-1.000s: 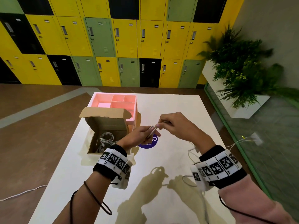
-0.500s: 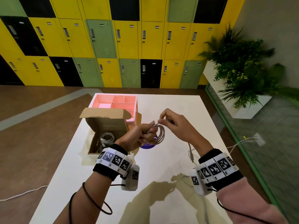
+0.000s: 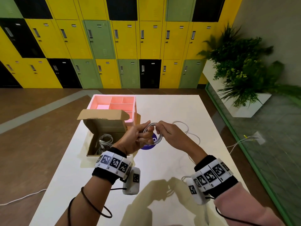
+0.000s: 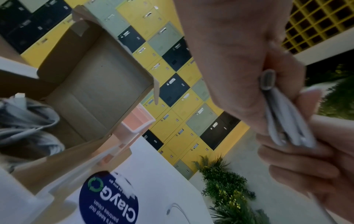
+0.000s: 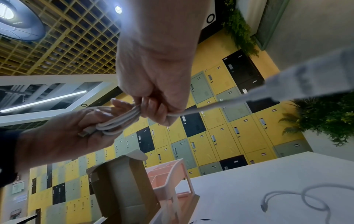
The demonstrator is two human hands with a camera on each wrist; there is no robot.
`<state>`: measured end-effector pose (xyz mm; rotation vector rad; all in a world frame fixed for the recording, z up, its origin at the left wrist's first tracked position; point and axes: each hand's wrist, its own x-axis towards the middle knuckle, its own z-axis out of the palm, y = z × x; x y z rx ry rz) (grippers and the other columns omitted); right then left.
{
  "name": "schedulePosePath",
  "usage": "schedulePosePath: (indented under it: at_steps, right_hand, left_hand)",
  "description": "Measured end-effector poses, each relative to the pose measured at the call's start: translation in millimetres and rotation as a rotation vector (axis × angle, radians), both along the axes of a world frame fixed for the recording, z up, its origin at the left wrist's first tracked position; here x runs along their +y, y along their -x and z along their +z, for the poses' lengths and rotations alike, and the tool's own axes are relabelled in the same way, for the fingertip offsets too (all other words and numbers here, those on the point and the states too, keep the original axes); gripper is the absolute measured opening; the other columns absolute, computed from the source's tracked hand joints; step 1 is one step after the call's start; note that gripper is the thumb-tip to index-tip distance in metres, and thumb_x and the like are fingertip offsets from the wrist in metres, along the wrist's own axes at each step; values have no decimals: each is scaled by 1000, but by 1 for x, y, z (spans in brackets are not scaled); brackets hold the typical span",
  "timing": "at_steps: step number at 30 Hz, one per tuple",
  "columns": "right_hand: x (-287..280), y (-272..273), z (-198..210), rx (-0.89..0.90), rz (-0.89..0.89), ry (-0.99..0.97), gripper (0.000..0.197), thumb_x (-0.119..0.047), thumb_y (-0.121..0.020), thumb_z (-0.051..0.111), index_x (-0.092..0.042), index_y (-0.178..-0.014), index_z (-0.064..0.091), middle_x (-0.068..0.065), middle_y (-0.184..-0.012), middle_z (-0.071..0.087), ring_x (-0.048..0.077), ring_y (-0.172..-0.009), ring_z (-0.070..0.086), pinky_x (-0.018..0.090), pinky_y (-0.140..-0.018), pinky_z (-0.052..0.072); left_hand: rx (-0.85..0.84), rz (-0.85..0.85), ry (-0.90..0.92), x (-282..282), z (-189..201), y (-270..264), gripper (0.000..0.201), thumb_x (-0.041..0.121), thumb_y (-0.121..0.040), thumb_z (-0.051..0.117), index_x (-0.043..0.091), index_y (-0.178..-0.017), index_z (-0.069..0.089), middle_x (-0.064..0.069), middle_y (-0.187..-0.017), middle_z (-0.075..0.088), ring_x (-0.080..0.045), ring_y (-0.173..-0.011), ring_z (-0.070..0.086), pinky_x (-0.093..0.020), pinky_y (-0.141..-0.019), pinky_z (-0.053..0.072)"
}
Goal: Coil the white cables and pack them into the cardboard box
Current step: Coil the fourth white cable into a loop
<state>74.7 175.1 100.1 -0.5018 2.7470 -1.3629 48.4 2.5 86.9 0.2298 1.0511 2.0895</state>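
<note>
We pinch the white cable coil (image 3: 154, 134) between our left hand (image 3: 135, 141) and right hand (image 3: 171, 136); the cardboard box (image 3: 104, 128) lies at nine o'clock, nearer our left hand.

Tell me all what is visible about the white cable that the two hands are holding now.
The white cable is thin, round and looks like smooth plastic. Several loops are gathered into a small coil, held above the white table. The left hand grips the coil with the metal connector tucked against its fingers; the right hand pinches the loops and the loose strand. That uncoiled strand runs back past the right wrist onto the table. The coil is not yet in the cardboard box.
</note>
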Motion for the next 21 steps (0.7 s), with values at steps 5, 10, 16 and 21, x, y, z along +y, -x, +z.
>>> schedulePosePath:
  at_steps: [5, 10, 16, 21]
  right_hand:
    - [-4, 6, -7, 93, -149, -40, 29, -27, -103, 33, -17, -80, 47, -11, -62, 48, 3, -53, 48, 16, -52, 34]
    - [-7, 8, -8, 100, -230, -51, 29, -27, -103, 33, -11, -85, 48, -10, -65, 48, 3, -54, 46, 11, -52, 39]
    - [-9, 10, -10, 111, -292, -69, 31, -29, -103, 33, -10, -83, 46, -1, -63, 48, 8, -53, 43, 23, -52, 31]
    - [-11, 5, -7, 42, -266, 20, 29, -29, -103, 34, -10, -87, 50, -11, -65, 48, 0, -50, 49, 7, -49, 36]
  left_hand:
    - [150, 254, 182, 11, 4, -3, 45, 35, -103, 29, 2, -88, 56, 7, -51, 25, -5, -42, 27, -18, -55, 45]
    - [353, 382, 347, 18, -3, -9, 41, 34, -102, 33, 3, -98, 59, 0, -64, 38, -6, -55, 45, -17, -61, 47]
    - [371, 408, 305, 23, -15, -14, 43, 47, -90, 39, 8, -96, 56, 7, -64, 53, -8, -64, 53, -24, -70, 46]
    - [441, 478, 387, 22, -16, -9, 36, 35, -101, 33, 6, -91, 52, 4, -57, 42, -6, -53, 44, -21, -62, 43]
